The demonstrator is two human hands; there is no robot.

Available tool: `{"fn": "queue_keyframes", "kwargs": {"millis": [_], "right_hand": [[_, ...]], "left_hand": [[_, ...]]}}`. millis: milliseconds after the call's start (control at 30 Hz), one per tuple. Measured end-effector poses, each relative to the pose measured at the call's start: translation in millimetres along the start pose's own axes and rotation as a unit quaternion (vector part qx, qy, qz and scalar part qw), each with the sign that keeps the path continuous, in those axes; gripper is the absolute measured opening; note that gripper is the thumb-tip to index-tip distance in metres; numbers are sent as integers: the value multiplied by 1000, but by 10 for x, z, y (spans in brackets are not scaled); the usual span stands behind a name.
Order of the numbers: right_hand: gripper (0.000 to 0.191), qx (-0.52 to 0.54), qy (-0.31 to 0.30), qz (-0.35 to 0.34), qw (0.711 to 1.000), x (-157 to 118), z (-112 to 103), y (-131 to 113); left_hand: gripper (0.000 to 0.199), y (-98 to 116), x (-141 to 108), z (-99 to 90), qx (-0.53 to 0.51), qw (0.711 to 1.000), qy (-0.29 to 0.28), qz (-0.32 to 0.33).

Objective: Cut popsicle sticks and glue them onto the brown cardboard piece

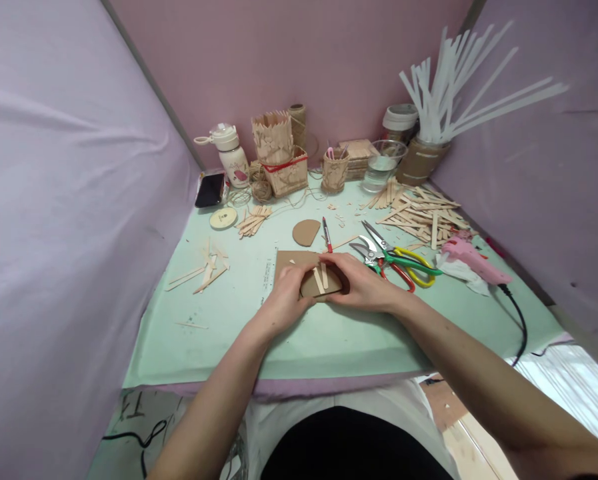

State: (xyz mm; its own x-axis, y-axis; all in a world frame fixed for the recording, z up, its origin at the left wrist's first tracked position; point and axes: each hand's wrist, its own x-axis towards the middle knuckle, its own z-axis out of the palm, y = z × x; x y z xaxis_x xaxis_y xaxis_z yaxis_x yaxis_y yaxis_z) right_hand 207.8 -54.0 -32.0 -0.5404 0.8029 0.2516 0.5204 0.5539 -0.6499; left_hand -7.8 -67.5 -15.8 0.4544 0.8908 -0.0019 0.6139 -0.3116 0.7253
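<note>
A rounded cardboard piece (307, 285) with a dark edge lies near the front middle of the table, two short wooden sticks (324, 275) on it. Around its left side curls my left hand (289, 293), thumb at the lower edge. My right hand (361, 283) wraps the right side, fingertips at the top and thumb below. Both hands grip the piece between them. Beneath it shows a flat cardboard sheet (285, 261). Just behind are a half-round cardboard cutout (306, 233) and a red and grey pen (327, 235).
Scissors (411, 261) and pruning shears (371, 253) lie right of my hands, then a pink glue gun (476, 261). Stick piles (421, 215), a water cup (380, 170), stick-covered containers (283, 175), a bottle (233, 160) and a phone (211, 191) stand or lie behind.
</note>
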Motion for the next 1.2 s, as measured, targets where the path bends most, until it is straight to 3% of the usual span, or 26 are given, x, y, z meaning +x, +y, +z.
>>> {"fn": "queue_keyframes", "kwargs": {"millis": [467, 633, 900, 1200], "right_hand": [[60, 42, -5, 30, 999, -16, 12, -3], [65, 43, 0, 2, 999, -38, -13, -19], [68, 10, 9, 47, 999, -35, -14, -14], [70, -4, 6, 49, 999, -6, 25, 1]], "left_hand": [[62, -30, 5, 12, -11, 1000, 3, 19], [62, -29, -9, 10, -13, 1000, 2, 11], [63, -29, -16, 10, -21, 1000, 4, 10], [60, -8, -14, -13, -18, 1000, -12, 6]]}}
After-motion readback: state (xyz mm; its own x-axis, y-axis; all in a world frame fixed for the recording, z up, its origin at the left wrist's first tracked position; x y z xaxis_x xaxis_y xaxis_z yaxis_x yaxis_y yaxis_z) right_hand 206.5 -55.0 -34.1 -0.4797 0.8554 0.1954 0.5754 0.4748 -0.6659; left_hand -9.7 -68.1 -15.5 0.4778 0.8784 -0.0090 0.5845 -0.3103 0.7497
